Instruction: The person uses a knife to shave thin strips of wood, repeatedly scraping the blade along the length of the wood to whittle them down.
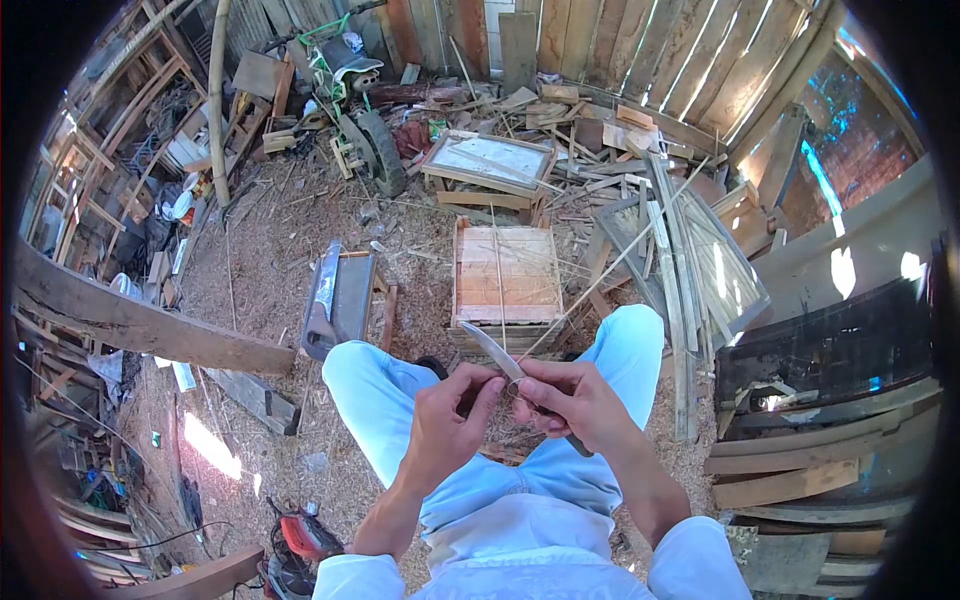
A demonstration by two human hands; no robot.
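Observation:
My right hand is closed round a knife; its dark handle shows below the fist. The knife blade points up and to the left, passing just above my left fingertips. Close beside it, my left hand is closed in a pinch, and I cannot tell what is between its fingers. A long thin wooden strip runs from the upper right down to the blade and my right fingers. Another thin strip lies over the wooden crate in front of my knees.
A hand saw rests on a small bench at left. Scrap wood and a framed panel lie ahead, near a wheeled machine. A red power tool sits at lower left. Shavings cover the floor.

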